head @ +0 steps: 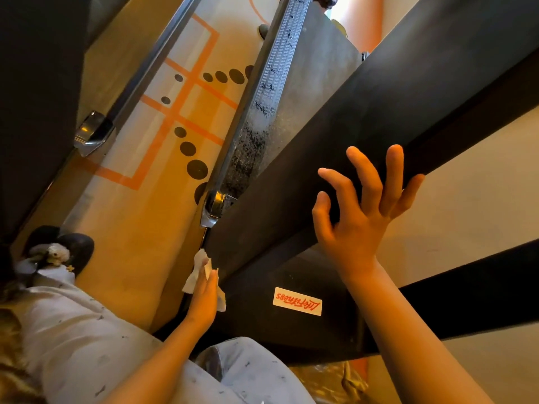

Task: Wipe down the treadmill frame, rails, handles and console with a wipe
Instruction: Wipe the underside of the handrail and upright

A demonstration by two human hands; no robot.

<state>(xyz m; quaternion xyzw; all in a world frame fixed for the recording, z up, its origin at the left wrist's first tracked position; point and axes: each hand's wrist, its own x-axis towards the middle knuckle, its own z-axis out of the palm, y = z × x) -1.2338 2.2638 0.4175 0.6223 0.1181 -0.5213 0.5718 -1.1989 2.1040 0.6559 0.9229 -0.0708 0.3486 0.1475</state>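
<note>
Low on the treadmill's dark frame (256,313), the left grip (205,291) presses the wipe (200,265) flat-fingered against its edge while the right grip (355,225), splayed wide, braces on the slanted upright (350,97); the speckled side rail (258,112), handles and console seem left to do.

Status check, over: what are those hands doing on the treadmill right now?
Left hand flat, pressing wipe against treadmill frame. Right hand open, splayed higher on same frame. Side rail flecked with dark specks. Nothing in the way.
</note>
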